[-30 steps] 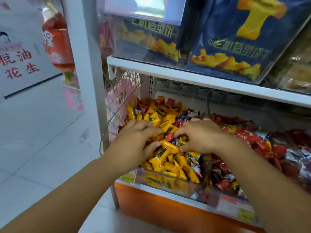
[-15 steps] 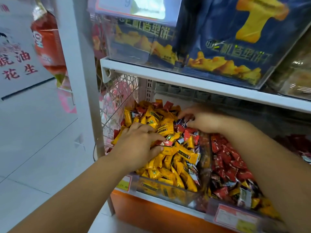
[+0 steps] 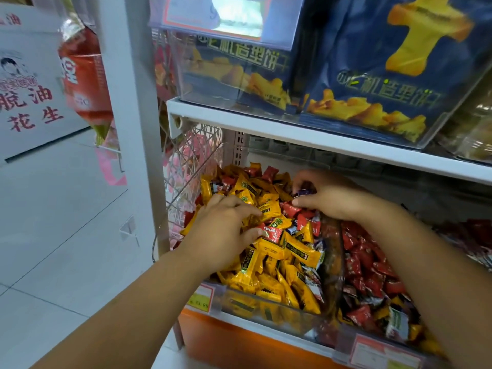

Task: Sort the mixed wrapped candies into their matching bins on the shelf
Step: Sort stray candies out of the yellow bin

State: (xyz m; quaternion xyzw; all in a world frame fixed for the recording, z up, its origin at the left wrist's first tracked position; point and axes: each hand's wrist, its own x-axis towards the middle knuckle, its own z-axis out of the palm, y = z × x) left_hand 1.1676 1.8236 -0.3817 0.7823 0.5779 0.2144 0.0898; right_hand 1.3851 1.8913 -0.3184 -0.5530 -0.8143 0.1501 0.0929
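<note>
A clear bin [image 3: 266, 306] on the lower shelf holds mostly yellow wrapped candies [image 3: 271, 251], with red and purple ones mixed in. To its right, a second bin holds mainly red candies [image 3: 364, 267]. My left hand [image 3: 226, 235] lies on the yellow pile, fingers curled around a red candy [image 3: 273, 233]. My right hand [image 3: 330, 195] is at the back of the yellow bin, pinching a small purple candy [image 3: 302, 192] between thumb and fingers.
A white shelf board [image 3: 292, 129] hangs just above the bins, carrying clear boxes of blue snack bags [image 3: 372, 70]. A white upright post [image 3: 133, 129] and a wire mesh side panel [image 3: 191, 166] stand at the left. Price tags [image 3: 202, 298] line the front edge.
My right hand moved from the middle of the yellow pile to its back and now pinches a purple candy. My left hand stayed on the pile.
</note>
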